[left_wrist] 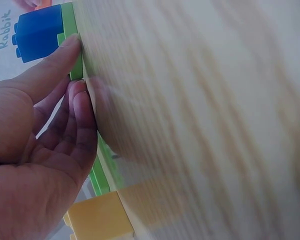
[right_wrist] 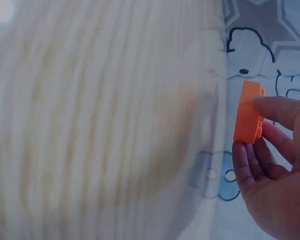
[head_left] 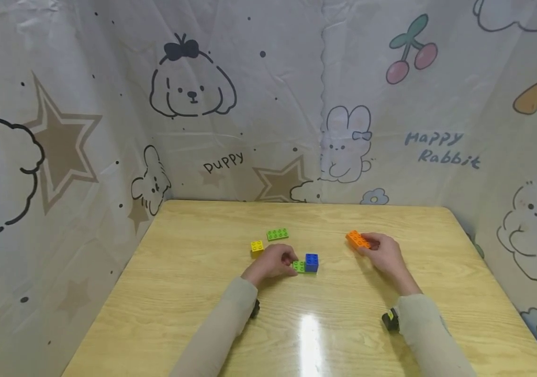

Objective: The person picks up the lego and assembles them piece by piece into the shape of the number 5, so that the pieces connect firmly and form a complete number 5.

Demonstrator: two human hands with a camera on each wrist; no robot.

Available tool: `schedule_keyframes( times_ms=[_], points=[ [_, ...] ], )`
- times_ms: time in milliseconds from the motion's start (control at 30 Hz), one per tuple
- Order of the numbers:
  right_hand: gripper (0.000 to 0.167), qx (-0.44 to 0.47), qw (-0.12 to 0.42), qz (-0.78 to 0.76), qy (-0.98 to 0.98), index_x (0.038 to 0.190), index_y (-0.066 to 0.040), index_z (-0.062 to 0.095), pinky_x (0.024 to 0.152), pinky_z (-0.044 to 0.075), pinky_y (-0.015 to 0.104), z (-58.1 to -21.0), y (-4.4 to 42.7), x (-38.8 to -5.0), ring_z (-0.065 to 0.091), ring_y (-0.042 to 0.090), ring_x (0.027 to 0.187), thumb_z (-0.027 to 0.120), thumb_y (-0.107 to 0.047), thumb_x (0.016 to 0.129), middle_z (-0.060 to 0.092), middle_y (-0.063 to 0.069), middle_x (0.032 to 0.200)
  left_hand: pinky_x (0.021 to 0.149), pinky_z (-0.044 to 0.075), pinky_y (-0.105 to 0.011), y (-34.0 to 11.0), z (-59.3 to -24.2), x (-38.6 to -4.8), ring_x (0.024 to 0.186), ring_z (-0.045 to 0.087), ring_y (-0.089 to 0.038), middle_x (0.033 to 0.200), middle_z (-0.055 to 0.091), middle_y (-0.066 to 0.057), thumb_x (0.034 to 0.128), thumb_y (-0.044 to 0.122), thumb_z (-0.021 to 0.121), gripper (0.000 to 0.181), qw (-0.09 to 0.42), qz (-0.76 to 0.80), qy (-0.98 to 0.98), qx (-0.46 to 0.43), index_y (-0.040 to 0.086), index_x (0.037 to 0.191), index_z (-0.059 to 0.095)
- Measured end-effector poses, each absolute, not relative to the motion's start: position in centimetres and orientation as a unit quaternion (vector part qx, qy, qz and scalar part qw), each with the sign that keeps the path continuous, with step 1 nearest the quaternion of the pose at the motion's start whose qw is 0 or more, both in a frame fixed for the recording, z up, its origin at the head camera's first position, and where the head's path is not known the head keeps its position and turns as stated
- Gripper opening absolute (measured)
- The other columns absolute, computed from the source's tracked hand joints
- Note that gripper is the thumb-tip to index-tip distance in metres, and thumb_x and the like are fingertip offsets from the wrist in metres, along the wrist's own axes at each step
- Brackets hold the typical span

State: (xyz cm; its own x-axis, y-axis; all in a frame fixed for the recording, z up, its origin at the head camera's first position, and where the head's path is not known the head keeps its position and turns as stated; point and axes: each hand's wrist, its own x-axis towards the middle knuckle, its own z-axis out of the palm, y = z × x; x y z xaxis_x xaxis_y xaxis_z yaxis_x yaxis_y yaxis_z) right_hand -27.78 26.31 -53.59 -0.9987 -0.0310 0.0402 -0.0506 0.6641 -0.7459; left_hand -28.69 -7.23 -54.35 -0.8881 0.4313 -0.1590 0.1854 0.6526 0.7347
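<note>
My left hand [head_left: 275, 261] pinches the left end of a flat light-green toy brick [head_left: 299, 266] on the table, its thumb on the near edge in the left wrist view. A blue block [head_left: 312, 263] sits on that brick's right end. My right hand [head_left: 386, 255] holds an orange studded brick [head_left: 357, 240] by its right end, between thumb and fingers. In the right wrist view the orange brick [right_wrist: 248, 112] is lifted off the tabletop, studs facing up. Just behind the left hand stands a yellow block [head_left: 256, 248], partly hidden by it in the head view.
Another flat green brick [head_left: 277, 234] lies farther back, behind the yellow block. The wooden table [head_left: 193, 293] ends at a printed cloth [head_left: 249, 104] that hangs at the back and both sides. Light glares off the table's front middle.
</note>
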Motion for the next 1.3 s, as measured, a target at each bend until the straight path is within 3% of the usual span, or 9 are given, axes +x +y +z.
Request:
schedule_keyframes(
  times_ms=[867,1300],
  points=[
    [0.046,0.087,-0.002,0.484,-0.871,0.139,-0.002,0.063,0.096,0.060,0.045,-49.9,20.2,-26.3,0.066,0.039,0.118,0.074,-0.012,0.096,0.062,0.024,0.138,0.074,0.050,-0.022,-7.3,-54.1,-29.1,0.080,0.055,-0.009,0.089,0.066,0.003,0.0810,0.010,0.090,0.025,0.146,0.375,0.892,0.207,0.013,0.100,0.075],
    [0.041,0.132,-0.013,0.487,-0.863,0.133,-0.006,0.068,0.102,0.055,0.056,-49.4,17.8,-25.1,0.067,0.033,0.112,0.077,-0.010,0.094,0.067,0.017,0.129,0.076,0.050,-0.022,-7.3,-54.0,-28.9,0.081,0.055,-0.010,0.090,0.067,0.004,0.0821,0.013,0.089,0.024,0.150,0.362,0.896,0.208,0.014,0.101,0.075]
  ],
)
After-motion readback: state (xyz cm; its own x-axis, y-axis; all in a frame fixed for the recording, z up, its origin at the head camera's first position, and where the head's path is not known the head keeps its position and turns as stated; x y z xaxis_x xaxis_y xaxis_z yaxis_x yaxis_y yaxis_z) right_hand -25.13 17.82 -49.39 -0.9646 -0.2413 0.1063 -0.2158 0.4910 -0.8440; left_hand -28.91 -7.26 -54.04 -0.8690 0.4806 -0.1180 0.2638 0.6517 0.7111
